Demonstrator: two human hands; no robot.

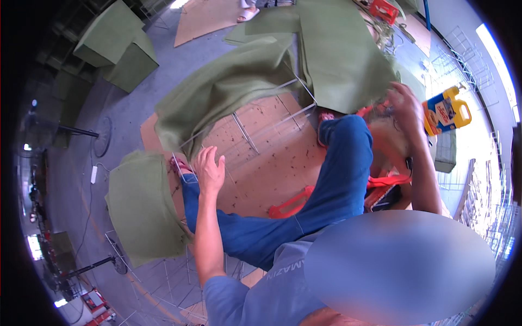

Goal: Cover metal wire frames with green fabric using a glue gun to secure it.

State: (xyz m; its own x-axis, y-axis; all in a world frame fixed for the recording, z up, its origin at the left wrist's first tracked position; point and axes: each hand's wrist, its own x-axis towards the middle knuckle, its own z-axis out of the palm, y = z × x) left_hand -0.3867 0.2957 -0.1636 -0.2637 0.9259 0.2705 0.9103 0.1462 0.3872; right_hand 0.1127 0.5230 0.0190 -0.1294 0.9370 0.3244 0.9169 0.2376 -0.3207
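Note:
I sit over a brown board (272,163) on the floor, my legs in blue jeans stretched across it. My left hand (209,168) hovers with fingers apart just above a thin white wire frame (244,133) lying on the board, holding nothing. Olive green fabric (228,87) is draped over the far end of that frame. My right hand (405,103) reaches to the right into a red basket (389,176) and closes among pale stringy material there; what exactly it grips is hidden.
A green fabric-covered box (144,209) lies left of my knee, two more (117,43) stand far left. A yellow and blue jug (446,111) stands on the right. White wire racks (489,217) line the right side. A fan stand (100,136) is at left.

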